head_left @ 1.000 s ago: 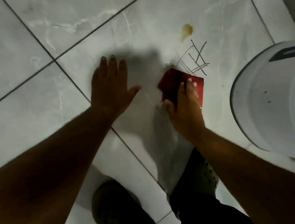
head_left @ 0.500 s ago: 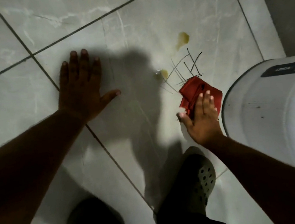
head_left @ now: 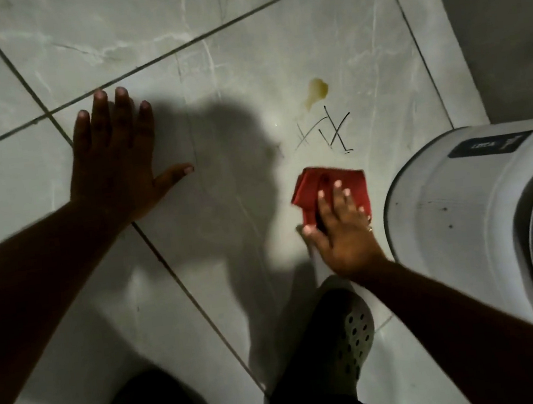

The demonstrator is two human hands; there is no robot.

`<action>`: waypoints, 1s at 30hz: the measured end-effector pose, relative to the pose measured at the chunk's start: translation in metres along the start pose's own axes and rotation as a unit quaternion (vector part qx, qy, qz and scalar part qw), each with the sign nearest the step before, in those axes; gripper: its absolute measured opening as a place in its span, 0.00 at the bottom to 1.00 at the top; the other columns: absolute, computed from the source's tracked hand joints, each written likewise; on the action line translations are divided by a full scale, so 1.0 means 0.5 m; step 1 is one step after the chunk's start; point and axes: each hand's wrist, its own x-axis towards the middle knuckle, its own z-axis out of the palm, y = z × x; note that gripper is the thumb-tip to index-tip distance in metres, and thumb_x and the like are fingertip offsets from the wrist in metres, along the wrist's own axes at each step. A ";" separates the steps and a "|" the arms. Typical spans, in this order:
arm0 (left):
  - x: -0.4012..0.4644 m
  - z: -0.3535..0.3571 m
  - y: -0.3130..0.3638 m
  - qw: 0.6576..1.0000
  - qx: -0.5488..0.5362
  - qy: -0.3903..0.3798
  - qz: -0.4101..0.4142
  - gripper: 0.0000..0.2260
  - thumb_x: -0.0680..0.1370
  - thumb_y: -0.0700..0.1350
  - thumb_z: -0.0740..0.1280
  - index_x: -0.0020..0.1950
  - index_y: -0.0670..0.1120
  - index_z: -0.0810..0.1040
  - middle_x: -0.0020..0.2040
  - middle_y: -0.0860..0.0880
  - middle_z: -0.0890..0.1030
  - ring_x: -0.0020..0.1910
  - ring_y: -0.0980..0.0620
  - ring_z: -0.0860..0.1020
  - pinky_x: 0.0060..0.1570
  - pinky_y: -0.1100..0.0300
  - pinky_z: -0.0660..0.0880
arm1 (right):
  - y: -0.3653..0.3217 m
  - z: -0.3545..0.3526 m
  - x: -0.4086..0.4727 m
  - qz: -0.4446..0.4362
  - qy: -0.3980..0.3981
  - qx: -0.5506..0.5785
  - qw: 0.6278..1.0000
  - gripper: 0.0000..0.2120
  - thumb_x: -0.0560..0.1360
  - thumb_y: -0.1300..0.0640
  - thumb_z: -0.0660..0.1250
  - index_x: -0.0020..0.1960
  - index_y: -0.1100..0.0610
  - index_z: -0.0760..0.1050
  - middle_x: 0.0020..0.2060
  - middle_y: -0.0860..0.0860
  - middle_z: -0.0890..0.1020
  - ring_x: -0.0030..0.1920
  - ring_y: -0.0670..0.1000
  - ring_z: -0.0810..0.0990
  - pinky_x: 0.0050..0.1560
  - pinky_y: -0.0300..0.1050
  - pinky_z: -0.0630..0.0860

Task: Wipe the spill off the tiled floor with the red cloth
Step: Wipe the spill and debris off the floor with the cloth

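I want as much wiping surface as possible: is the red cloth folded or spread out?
Folded. The red cloth is a compact pad with layered edges at its left side, pressed flat under the right hand.

Pale grey marbled tiled floor (head_left: 270, 26), dark grout lines. On it: yellowish spill (head_left: 316, 91), black pen scribbles (head_left: 330, 133), folded red cloth (head_left: 329, 187), white cylindrical appliance (head_left: 459, 198).

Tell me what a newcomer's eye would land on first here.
The red cloth stands out first, pressed flat to the tiled floor under the right hand, beside a white drum-shaped appliance. Farther from the person sits a yellowish spill, above dark scratch marks. The left hand is braced flat, fingers spread.
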 end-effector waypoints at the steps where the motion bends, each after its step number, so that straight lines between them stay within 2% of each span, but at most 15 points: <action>1: 0.001 0.000 -0.003 1.000 0.002 -0.001 0.004 0.44 0.75 0.70 0.52 0.80 0.40 0.49 0.80 0.34 0.50 0.79 0.32 0.47 0.75 0.41 0.43 | 0.009 -0.010 0.026 0.028 0.009 0.005 1.000 0.34 0.79 0.38 0.52 0.78 0.51 0.43 0.78 0.57 0.42 0.78 0.59 0.42 0.75 0.62 0.43; 4: 0.005 0.010 -0.006 1.000 0.002 0.001 -0.002 0.45 0.74 0.69 0.52 0.80 0.40 0.49 0.80 0.34 0.49 0.79 0.32 0.47 0.75 0.42 0.42 | -0.035 -0.045 0.145 0.147 0.054 0.076 0.985 0.34 0.80 0.39 0.48 0.78 0.56 0.44 0.78 0.60 0.42 0.78 0.61 0.42 0.74 0.64 0.44; 6: 0.008 0.017 0.000 1.000 -0.003 0.005 -0.006 0.45 0.74 0.69 0.52 0.80 0.39 0.49 0.80 0.33 0.50 0.79 0.32 0.47 0.75 0.41 0.42 | -0.093 -0.057 0.205 0.182 0.086 0.101 0.974 0.35 0.79 0.38 0.47 0.78 0.57 0.45 0.78 0.60 0.42 0.78 0.61 0.42 0.74 0.65 0.44; 7: 0.011 0.020 0.003 1.000 -0.004 0.006 -0.002 0.45 0.74 0.69 0.52 0.80 0.39 0.49 0.80 0.33 0.50 0.79 0.31 0.48 0.75 0.41 0.43 | -0.121 -0.057 0.215 0.161 0.091 0.091 0.979 0.35 0.79 0.38 0.48 0.78 0.58 0.45 0.78 0.60 0.43 0.78 0.61 0.42 0.74 0.65 0.43; 10: 0.011 0.026 -0.003 1.000 0.012 0.011 0.021 0.44 0.75 0.69 0.53 0.80 0.40 0.48 0.80 0.34 0.49 0.79 0.32 0.47 0.76 0.44 0.38 | -0.163 -0.036 0.173 0.017 0.084 0.049 0.995 0.32 0.80 0.41 0.53 0.77 0.56 0.50 0.78 0.60 0.46 0.78 0.62 0.44 0.74 0.64 0.45; 13: 0.009 0.026 -0.015 1.000 0.019 0.013 0.009 0.45 0.75 0.69 0.53 0.80 0.39 0.48 0.80 0.33 0.49 0.78 0.31 0.48 0.75 0.45 0.38 | -0.117 -0.026 0.089 -0.093 0.033 -0.009 0.995 0.31 0.80 0.42 0.53 0.78 0.53 0.49 0.79 0.57 0.46 0.78 0.60 0.43 0.76 0.61 0.45; 15: 0.006 0.028 -0.017 1.000 0.017 0.019 0.000 0.45 0.75 0.69 0.52 0.80 0.39 0.47 0.80 0.33 0.50 0.78 0.30 0.49 0.75 0.46 0.38 | -0.049 -0.029 0.057 -0.102 -0.002 -0.048 0.994 0.31 0.80 0.41 0.51 0.78 0.51 0.46 0.79 0.55 0.44 0.78 0.57 0.42 0.77 0.59 0.45; 17: 0.004 0.029 -0.015 1.000 0.009 0.021 0.004 0.46 0.74 0.70 0.50 0.80 0.40 0.47 0.80 0.33 0.50 0.79 0.31 0.48 0.75 0.45 0.38 | 0.024 -0.046 0.053 -0.027 -0.013 -0.042 0.999 0.32 0.80 0.41 0.52 0.77 0.50 0.43 0.78 0.56 0.42 0.78 0.58 0.41 0.78 0.58 0.45; 20: 0.003 0.031 -0.014 1.000 -0.008 0.016 0.002 0.47 0.73 0.71 0.50 0.80 0.40 0.47 0.80 0.34 0.49 0.79 0.32 0.48 0.75 0.41 0.42 | 0.076 -0.081 0.114 0.129 0.009 0.036 0.991 0.32 0.80 0.42 0.52 0.78 0.54 0.44 0.78 0.59 0.41 0.78 0.62 0.42 0.77 0.59 0.44; 23: 0.006 0.042 -0.021 1.000 -0.011 0.025 0.002 0.47 0.73 0.71 0.50 0.80 0.40 0.46 0.80 0.34 0.48 0.79 0.32 0.47 0.75 0.42 0.41 | 0.036 -0.112 0.240 0.246 0.070 0.117 0.960 0.34 0.80 0.38 0.47 0.77 0.58 0.44 0.78 0.62 0.43 0.77 0.63 0.42 0.75 0.62 0.43; 25: 0.012 0.050 -0.025 0.999 -0.006 0.040 0.005 0.47 0.73 0.72 0.49 0.80 0.41 0.45 0.80 0.34 0.48 0.79 0.32 0.47 0.75 0.42 0.40 | -0.006 -0.133 0.311 0.274 0.104 0.132 0.947 0.35 0.79 0.37 0.46 0.77 0.58 0.45 0.78 0.61 0.44 0.78 0.62 0.42 0.74 0.64 0.43; 27: 0.023 0.056 -0.031 0.999 -0.001 0.051 0.012 0.46 0.74 0.72 0.49 0.80 0.41 0.45 0.80 0.33 0.49 0.79 0.31 0.48 0.75 0.42 0.41 | -0.050 -0.143 0.348 0.227 0.114 0.109 0.961 0.35 0.79 0.37 0.46 0.77 0.57 0.46 0.78 0.61 0.43 0.78 0.62 0.42 0.74 0.63 0.42; 30: 0.047 0.059 -0.038 0.999 0.006 0.048 0.006 0.46 0.73 0.73 0.48 0.80 0.41 0.46 0.80 0.33 0.50 0.78 0.30 0.50 0.74 0.37 0.46 | -0.112 -0.122 0.329 0.046 0.118 0.034 0.991 0.32 0.80 0.40 0.50 0.77 0.56 0.49 0.78 0.60 0.45 0.78 0.62 0.44 0.75 0.63 0.44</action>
